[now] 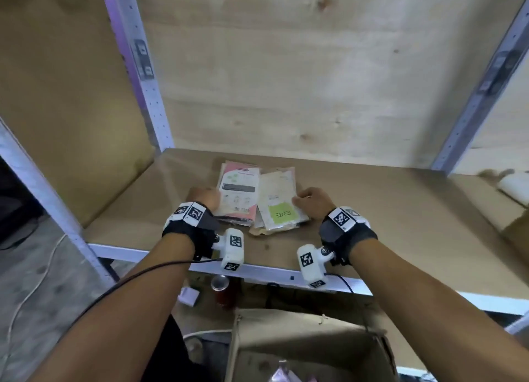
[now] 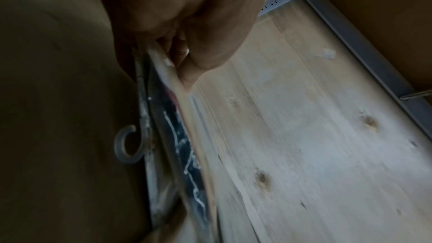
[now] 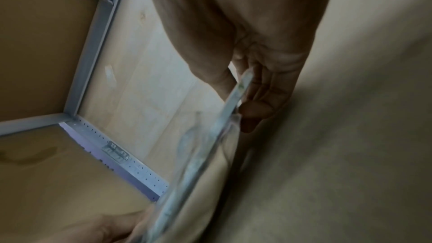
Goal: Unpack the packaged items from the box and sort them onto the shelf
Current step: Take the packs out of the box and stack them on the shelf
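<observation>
A stack of flat packaged items lies on the brown shelf board. On the left of it is a pink-and-white packet, on the right a pale packet with a green label. My left hand grips the stack's left edge; in the left wrist view the left hand pinches the packet edges. My right hand holds the right edge; in the right wrist view the right hand has thumb above and fingers below the clear packet. The open cardboard box stands below the shelf.
Grey metal uprights frame the bay, with a plywood back wall. A red can and a small white box sit on the lower level. More items lie at the far right.
</observation>
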The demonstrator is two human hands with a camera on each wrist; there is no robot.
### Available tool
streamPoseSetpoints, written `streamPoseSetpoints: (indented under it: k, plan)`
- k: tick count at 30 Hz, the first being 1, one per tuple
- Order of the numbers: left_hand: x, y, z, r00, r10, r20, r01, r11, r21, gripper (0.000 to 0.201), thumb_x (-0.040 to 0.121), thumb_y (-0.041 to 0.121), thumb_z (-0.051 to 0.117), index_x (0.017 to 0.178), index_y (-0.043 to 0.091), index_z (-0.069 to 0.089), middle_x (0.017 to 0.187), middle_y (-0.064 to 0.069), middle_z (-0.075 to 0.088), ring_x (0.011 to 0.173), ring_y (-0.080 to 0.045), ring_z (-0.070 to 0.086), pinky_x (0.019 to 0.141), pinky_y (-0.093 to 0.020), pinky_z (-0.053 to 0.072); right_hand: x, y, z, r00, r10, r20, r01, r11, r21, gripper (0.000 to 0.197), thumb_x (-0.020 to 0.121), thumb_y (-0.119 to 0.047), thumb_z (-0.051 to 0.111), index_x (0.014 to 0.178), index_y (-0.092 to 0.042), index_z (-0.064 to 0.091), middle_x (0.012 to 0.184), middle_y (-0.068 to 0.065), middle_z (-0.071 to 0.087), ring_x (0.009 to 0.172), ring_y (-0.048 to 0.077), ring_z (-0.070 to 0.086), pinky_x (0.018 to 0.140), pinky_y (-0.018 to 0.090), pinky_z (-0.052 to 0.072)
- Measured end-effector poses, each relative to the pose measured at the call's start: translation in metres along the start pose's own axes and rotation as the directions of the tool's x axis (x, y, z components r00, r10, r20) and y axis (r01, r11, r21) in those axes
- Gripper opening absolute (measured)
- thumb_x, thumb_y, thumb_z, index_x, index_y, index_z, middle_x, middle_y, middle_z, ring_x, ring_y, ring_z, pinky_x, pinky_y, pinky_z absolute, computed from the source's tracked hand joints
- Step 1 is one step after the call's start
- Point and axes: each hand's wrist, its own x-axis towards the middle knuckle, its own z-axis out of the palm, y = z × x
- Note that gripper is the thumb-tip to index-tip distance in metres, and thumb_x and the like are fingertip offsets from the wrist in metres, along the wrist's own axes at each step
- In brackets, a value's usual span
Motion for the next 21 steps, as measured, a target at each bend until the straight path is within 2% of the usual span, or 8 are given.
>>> streamPoseSetpoints:
  k: [2,5,10,14,16,18,21]
  plan:
    - [0.005,0.003,-0.003,0.999,-0.028,-0.026,0.028,0.999,-0.022,0.034,0.095,0.018,0.055,0.116,-0.007,0.066,0.122,-0.023,0.067,0.114,-0.039,0.063,0.096,-0.041,0.051,0.01,-0.007,0.01,1.0,-0.007,-0.019,0.007,1.0,0.007,0.028,0.093,-0.017,0.062,0.112,0.003,0.063,0.117,0.017,0.067,0.109,0.033,0.064,0.096,0.043,0.051]
    - [0.03,0.004,-0.006,0.991,-0.019,-0.131,0.021,1.0,0.015,0.038,0.098,0.019,0.05,0.121,-0.009,0.062,0.126,-0.026,0.064,0.117,-0.041,0.06,0.096,-0.039,0.049,0.03,-0.02,0.024,1.0,-0.017,-0.001,0.017,1.0,0.022,0.027,0.092,-0.016,0.062,0.112,0.002,0.064,0.117,0.018,0.068,0.109,0.034,0.064,0.099,0.047,0.05]
    - [0.067,0.005,-0.021,0.988,-0.015,-0.151,0.027,0.996,0.08,0.036,0.1,0.015,0.049,0.125,-0.007,0.063,0.129,-0.024,0.063,0.12,-0.04,0.058,0.096,-0.037,0.046,0.059,-0.044,0.046,0.992,-0.049,0.116,0.039,0.996,0.086,0.03,0.086,-0.011,0.067,0.115,-0.004,0.067,0.117,0.014,0.07,0.108,0.031,0.066,0.099,0.047,0.052]
    - [0.091,-0.003,-0.036,0.982,0.01,-0.189,0.018,0.989,0.147,0.034,0.1,0.015,0.049,0.124,-0.005,0.065,0.131,-0.024,0.062,0.123,-0.041,0.056,0.103,-0.04,0.044,0.078,-0.056,0.068,0.971,-0.08,0.226,0.05,0.99,0.134,0.036,0.083,-0.009,0.07,0.119,-0.004,0.068,0.118,0.012,0.071,0.108,0.028,0.068,0.1,0.045,0.052]
    - [0.103,-0.009,-0.043,0.98,0.027,-0.2,0.003,0.989,0.147,0.032,0.098,0.011,0.051,0.121,-0.004,0.066,0.129,-0.025,0.063,0.122,-0.042,0.056,0.103,-0.04,0.044,0.084,-0.062,0.078,0.96,-0.091,0.264,0.047,0.985,0.168,0.037,0.084,-0.005,0.07,0.121,-0.002,0.066,0.121,0.014,0.07,0.11,0.028,0.067,0.1,0.039,0.052]
    - [0.112,-0.016,-0.048,0.977,0.035,-0.209,-0.004,0.99,0.144,0.031,0.097,0.01,0.052,0.12,-0.003,0.068,0.127,-0.024,0.064,0.12,-0.042,0.057,0.102,-0.04,0.046,0.087,-0.069,0.086,0.953,-0.096,0.288,0.035,0.977,0.208,0.038,0.087,0.001,0.068,0.124,0.003,0.062,0.125,0.017,0.067,0.113,0.029,0.066,0.095,0.033,0.053]
    - [0.121,-0.023,-0.055,0.974,0.06,-0.218,-0.018,0.981,0.192,0.036,0.097,0.011,0.052,0.13,0.004,0.063,0.127,-0.019,0.066,0.118,-0.04,0.059,0.102,-0.04,0.047,0.093,-0.077,0.097,0.949,-0.114,0.294,0.048,0.974,0.223,0.035,0.086,0.003,0.068,0.121,0.006,0.062,0.125,0.018,0.067,0.112,0.03,0.066,0.097,0.037,0.053]
